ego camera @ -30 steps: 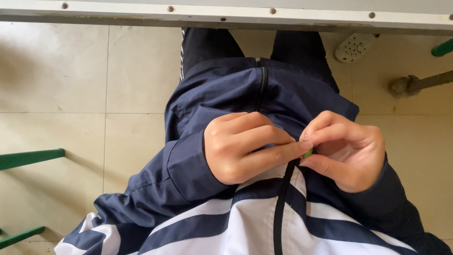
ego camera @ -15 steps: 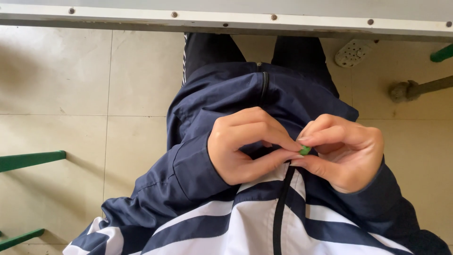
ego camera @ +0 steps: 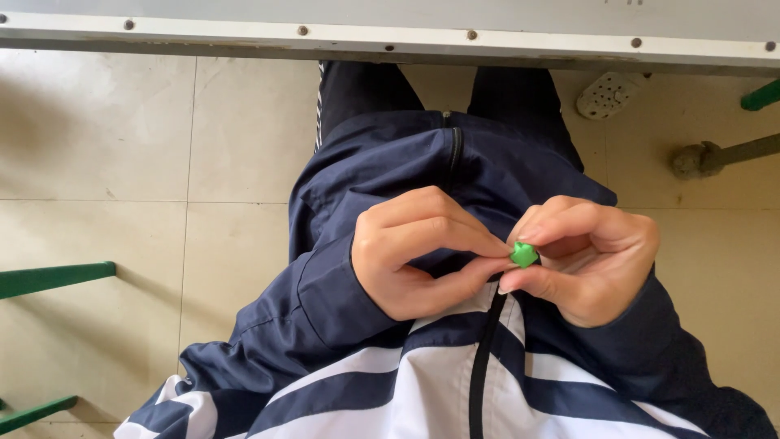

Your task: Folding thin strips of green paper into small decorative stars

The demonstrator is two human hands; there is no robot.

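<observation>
Beige tiled floor (ego camera: 97,130) below, seen past seated lap. Nearest: navy-and-white striped zip jacket (ego camera: 406,382). Above it, left hand (ego camera: 418,256) and right hand (ego camera: 589,260) meet at chest height, fingertips pressed together round small green puffy paper star (ego camera: 524,255), pinched from both sides. Step in hand, by look: pinching star's edges to shape it. Next move calls for turning it to another side, light squeeze. Farther: dark trousers (ego camera: 366,89), grey tabletop edge (ego camera: 390,36), green bars (ego camera: 49,276) at left.
</observation>
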